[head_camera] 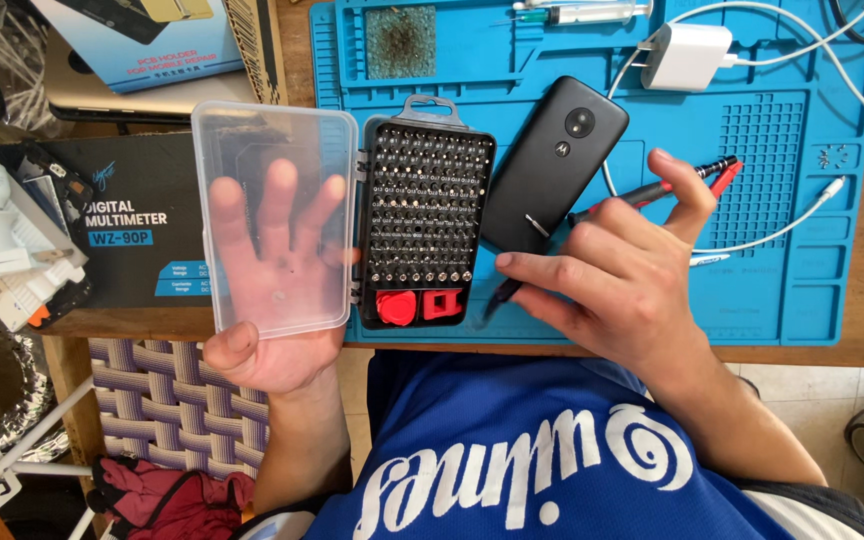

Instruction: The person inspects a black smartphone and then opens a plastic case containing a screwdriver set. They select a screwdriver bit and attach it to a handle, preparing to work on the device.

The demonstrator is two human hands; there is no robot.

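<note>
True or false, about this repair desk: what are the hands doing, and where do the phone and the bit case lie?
1. The left hand supports the clear lid from underneath. True.
2. The bit case is closed. False: it lies open, bits showing.
3. The black phone lies screen up. False: its back, with the camera, faces up.
4. The right hand holds a slim dark tool. True.
5. The blue mat lies under the phone. True.

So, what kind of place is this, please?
Probably a home electronics repair bench: a blue silicone repair mat, an open screwdriver bit set and a black smartphone lying face down.
</note>
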